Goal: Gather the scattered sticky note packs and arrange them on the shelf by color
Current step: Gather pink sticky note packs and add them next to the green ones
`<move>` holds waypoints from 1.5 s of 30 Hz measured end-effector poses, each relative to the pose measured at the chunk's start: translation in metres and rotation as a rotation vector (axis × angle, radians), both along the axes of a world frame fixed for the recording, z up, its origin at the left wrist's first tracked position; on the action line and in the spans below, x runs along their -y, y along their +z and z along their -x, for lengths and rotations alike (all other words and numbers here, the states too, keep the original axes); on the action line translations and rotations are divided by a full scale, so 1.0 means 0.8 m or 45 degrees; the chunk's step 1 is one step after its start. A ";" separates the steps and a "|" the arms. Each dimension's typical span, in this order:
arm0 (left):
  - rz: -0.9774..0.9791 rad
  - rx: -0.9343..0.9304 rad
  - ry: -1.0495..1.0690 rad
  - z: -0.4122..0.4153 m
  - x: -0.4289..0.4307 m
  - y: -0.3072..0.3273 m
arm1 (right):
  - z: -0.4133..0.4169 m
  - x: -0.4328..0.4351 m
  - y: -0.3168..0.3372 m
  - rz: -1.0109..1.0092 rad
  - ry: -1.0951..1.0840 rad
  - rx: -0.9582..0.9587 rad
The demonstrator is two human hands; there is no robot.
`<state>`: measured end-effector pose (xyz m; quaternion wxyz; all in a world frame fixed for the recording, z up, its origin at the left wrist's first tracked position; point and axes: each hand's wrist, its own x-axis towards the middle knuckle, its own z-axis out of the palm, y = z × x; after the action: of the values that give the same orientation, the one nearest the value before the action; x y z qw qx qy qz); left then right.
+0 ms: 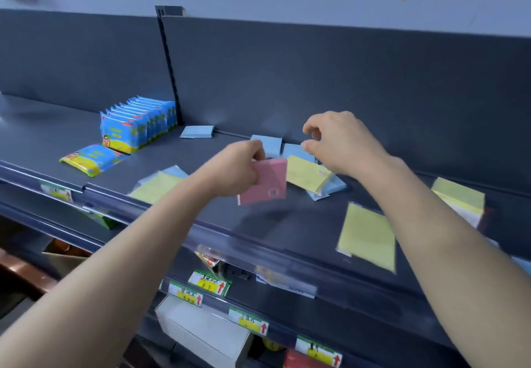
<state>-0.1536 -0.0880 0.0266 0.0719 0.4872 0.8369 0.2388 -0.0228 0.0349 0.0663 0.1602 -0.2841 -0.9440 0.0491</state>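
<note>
Our left hand (pixel 238 169) pinches a pink sticky note pack (pixel 265 180) by its left edge, thumb on top, and holds it tilted just above the dark shelf (pixel 172 155). Our right hand (pixel 342 143) hovers at two o'clock from it, fingers loosely curled, thumb and forefinger apart, gripping nothing. Directly under that hand a yellow pack (pixel 306 173) lies across a blue pack (pixel 330 189). Three more blue packs (pixel 197 132) sit along the back panel, from eleven to one o'clock. At nine o'clock another yellow pack (pixel 156 186) rests near the shelf's front edge. A flat yellow pack (pixel 367 235) lies at four o'clock, and a yellow stack (pixel 459 198) at three. Blue wipe packets (pixel 138 123) stand at ten o'clock.
</note>
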 end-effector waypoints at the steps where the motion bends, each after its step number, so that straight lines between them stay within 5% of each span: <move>1: -0.072 0.005 0.037 0.010 0.010 0.005 | 0.014 -0.001 0.000 0.019 0.011 -0.008; 9: -0.475 0.121 0.282 0.061 0.061 0.022 | 0.123 -0.038 -0.017 0.175 0.069 0.209; 19: -0.373 0.042 0.378 0.108 0.048 0.017 | 0.227 -0.093 -0.074 0.347 -0.039 0.619; 27: -0.298 0.010 0.337 0.129 0.007 0.010 | 0.244 -0.107 -0.067 0.414 0.017 0.619; 40: -0.264 0.049 0.325 0.143 -0.001 0.006 | 0.259 -0.106 -0.056 0.233 0.168 1.061; 45: -0.280 0.050 0.329 0.141 -0.002 0.006 | 0.259 -0.105 -0.060 0.207 0.165 0.970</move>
<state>-0.2666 -0.0867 0.0318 0.0031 0.3756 0.8600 0.3455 -0.2298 0.1188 0.0180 -0.2281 -0.2335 -0.9449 0.0248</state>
